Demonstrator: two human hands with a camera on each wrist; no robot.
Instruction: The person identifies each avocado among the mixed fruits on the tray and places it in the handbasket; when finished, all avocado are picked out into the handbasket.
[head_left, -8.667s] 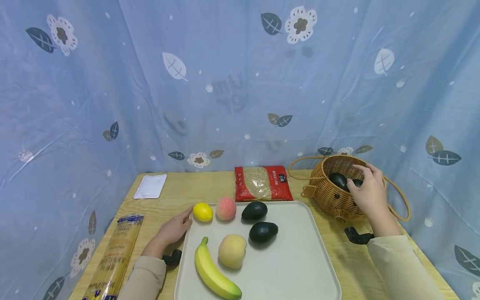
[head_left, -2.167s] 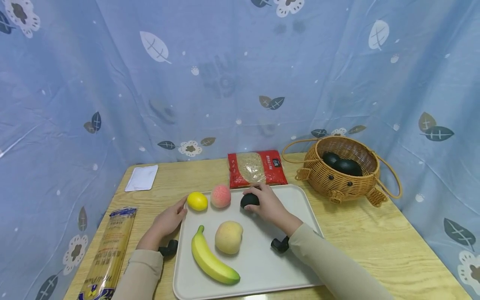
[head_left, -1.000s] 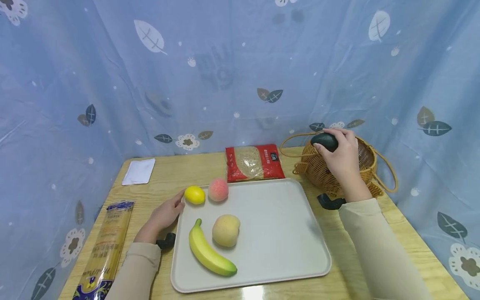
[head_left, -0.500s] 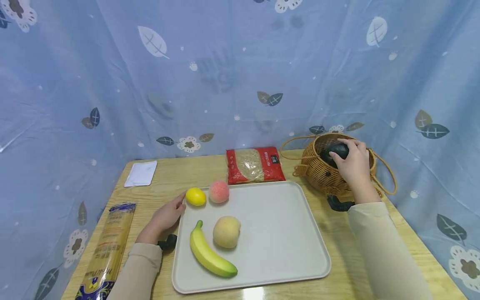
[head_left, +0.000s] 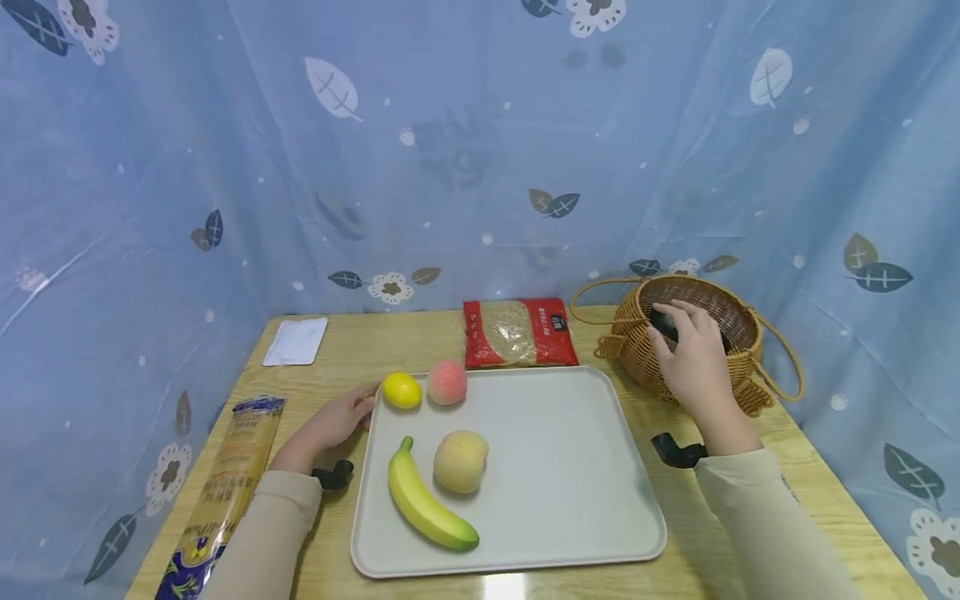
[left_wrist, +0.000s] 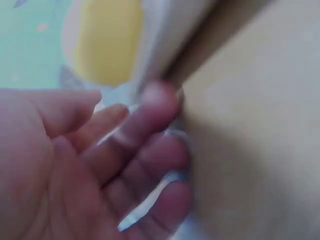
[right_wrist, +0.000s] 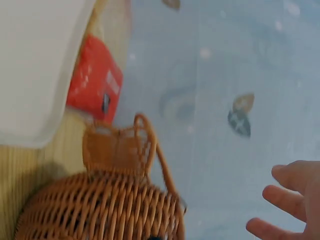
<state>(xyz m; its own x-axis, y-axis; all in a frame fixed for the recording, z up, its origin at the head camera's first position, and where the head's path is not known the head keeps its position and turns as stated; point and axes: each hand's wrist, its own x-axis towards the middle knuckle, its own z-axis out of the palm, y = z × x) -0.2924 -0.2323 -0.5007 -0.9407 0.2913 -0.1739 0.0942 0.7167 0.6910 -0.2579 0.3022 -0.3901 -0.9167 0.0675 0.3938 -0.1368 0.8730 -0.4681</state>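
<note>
My right hand [head_left: 693, 354] is over the opening of a wicker basket [head_left: 637, 358], fingers spread and holding nothing; the right wrist view shows it beyond the basket's side. A dark avocado [head_left: 663, 324] shows inside the basket, partly covered by the hand. My left hand [head_left: 333, 425] is at the left edge of a pale tray [head_left: 562, 467], its fingers loosely bent; in the left wrist view a fingertip [left_wrist: 160, 100] is right at the tray's edge. On the tray lie a lemon [head_left: 402, 390], a pink peach [head_left: 447, 382], a pale yellow peach [head_left: 461, 462] and a banana [head_left: 427, 504].
Behind the tray lies a red packet of grain [head_left: 520, 333]. A white square packet [head_left: 296, 342] is at the back left, and a long pasta pack [head_left: 228, 475] lies along the left. A blue patterned curtain [head_left: 480, 167] surrounds the wooden table.
Both avocados have left the tray. My right hand carried the last one from the tray to the basket, lowered it in and let go. The left hand has stayed at the tray's edge.
</note>
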